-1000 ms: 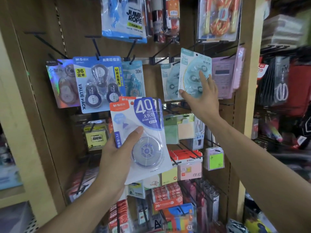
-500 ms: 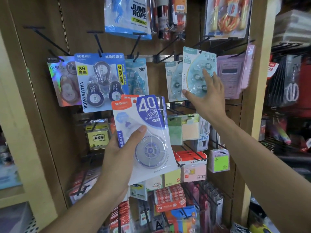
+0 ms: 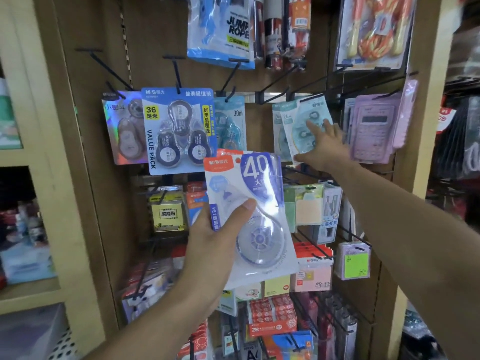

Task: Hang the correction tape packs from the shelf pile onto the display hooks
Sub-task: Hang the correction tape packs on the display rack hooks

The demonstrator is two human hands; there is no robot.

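Note:
My left hand (image 3: 215, 245) grips a white and blue correction tape pack marked 40 (image 3: 255, 209), held upright in front of the display. My right hand (image 3: 324, 146) reaches up to a light blue correction tape pack (image 3: 309, 118), thumb under its lower edge and fingers spread on its front. That pack tilts at the tip of a black hook (image 3: 311, 96), with similar light blue packs (image 3: 279, 126) hanging just behind it. More tape packs hang to the left: a blue value pack (image 3: 179, 131), a holographic pack (image 3: 124, 128) and a 30m pack (image 3: 231, 123).
Several bare black hooks (image 3: 109, 66) stick out of the brown backboard at upper left. Jump rope packs (image 3: 220, 29) hang above, pink calculators (image 3: 374, 128) at right. Sticky notes (image 3: 355, 261) and erasers (image 3: 272, 318) fill the lower hooks. A wooden upright (image 3: 426, 126) borders the right side.
The light blue pack has swung from upright to tilted, its top moving back toward the hook, with my right hand following it. My left hand keeps the 40 pack nearly in place.

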